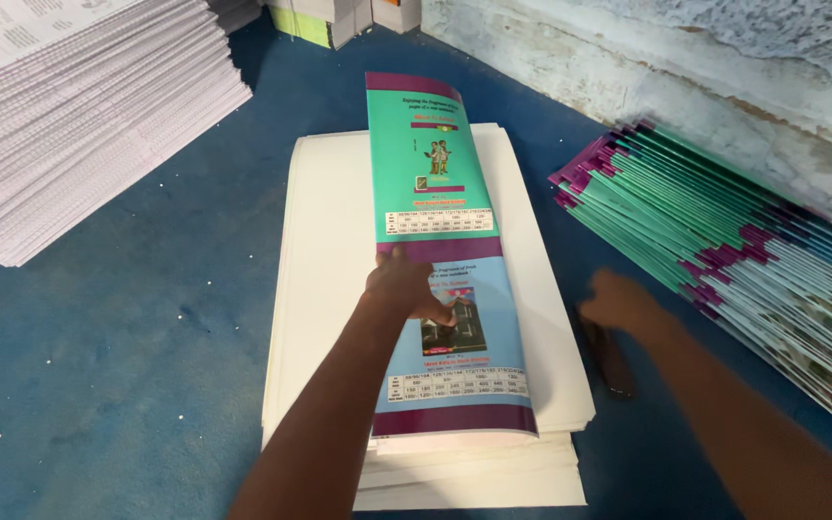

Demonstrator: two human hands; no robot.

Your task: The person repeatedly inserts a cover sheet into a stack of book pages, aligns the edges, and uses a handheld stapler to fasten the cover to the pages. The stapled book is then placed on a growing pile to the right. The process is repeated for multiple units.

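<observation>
Teal cover sheet (445, 260) lies mid-frame under your flat, spread left hand (404, 285); right hand (618, 300), blurred, grip unclear, reaches the dark tool (609, 358) beside the white stack (325, 289).

- A blue-covered surface (127, 366) carries everything
- At centre, a stack of white sheets (329, 289)
- At ten o'clock, a tall pile of printed white pages (79, 106)
- At three o'clock, a fanned stack of teal and purple covers (724, 231)
- Just right of centre, a dark tool (611, 361)
</observation>
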